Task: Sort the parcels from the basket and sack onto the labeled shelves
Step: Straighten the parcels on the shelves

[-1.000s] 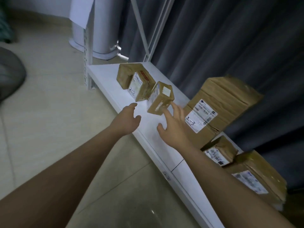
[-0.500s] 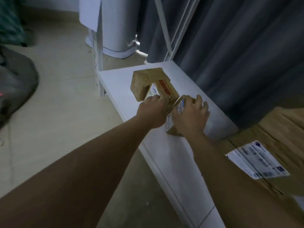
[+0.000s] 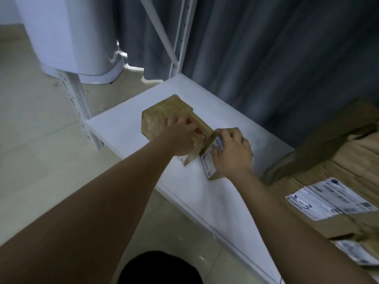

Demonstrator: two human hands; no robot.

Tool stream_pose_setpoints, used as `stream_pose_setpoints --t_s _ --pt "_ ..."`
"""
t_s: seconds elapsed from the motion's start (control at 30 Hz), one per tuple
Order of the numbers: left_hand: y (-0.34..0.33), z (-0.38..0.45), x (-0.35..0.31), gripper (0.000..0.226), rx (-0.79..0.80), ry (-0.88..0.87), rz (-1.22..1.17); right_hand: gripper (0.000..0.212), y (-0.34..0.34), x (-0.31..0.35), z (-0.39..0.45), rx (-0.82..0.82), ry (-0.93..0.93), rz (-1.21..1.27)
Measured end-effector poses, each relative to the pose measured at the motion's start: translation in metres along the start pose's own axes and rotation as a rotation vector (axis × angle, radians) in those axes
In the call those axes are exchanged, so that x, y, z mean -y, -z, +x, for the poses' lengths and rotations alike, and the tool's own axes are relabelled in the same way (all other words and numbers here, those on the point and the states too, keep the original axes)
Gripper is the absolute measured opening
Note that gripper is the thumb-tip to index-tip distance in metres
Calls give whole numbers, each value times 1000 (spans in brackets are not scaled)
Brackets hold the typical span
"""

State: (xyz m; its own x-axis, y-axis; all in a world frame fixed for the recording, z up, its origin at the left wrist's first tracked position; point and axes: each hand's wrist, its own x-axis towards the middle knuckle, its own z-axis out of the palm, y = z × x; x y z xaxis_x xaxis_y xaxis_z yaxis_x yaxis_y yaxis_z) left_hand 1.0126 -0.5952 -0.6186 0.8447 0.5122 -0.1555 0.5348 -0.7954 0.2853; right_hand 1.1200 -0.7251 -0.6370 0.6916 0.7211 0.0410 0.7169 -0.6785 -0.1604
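Two small brown parcels sit side by side on the low white shelf [image 3: 127,128]. My left hand [image 3: 180,138] lies on the taped parcel [image 3: 162,113] to the left, fingers bent over its top. My right hand [image 3: 231,152] grips the smaller parcel [image 3: 211,160], which shows a white shipping label on its near face. The two parcels touch or nearly touch where my hands meet. A large brown parcel [image 3: 336,181] marked 2-3 on its label stands on the same shelf at the right.
A white shelf post [image 3: 75,95] rises at the shelf's left corner and a diagonal brace [image 3: 164,37] crosses behind. Grey curtain [image 3: 266,58] hangs behind the shelf. A white cylindrical appliance [image 3: 78,37] stands on the tiled floor [image 3: 37,140]. Another labelled parcel [image 3: 356,253] lies at the lower right.
A second ago the small parcel was in the air beyond my open hands. Now both hands are on the two small parcels on the shelf, and my view has moved closer.
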Motion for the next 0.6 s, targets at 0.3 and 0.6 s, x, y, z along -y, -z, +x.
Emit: stream_pose_setpoints --t_s 0.3,0.6 --pt "3 10 11 67 43 -139 40 41 23 -1 6 184 -42 45" --pt "-21 26 15 66 -77 -215 98 73 15 -14 28 272 -294 -4"
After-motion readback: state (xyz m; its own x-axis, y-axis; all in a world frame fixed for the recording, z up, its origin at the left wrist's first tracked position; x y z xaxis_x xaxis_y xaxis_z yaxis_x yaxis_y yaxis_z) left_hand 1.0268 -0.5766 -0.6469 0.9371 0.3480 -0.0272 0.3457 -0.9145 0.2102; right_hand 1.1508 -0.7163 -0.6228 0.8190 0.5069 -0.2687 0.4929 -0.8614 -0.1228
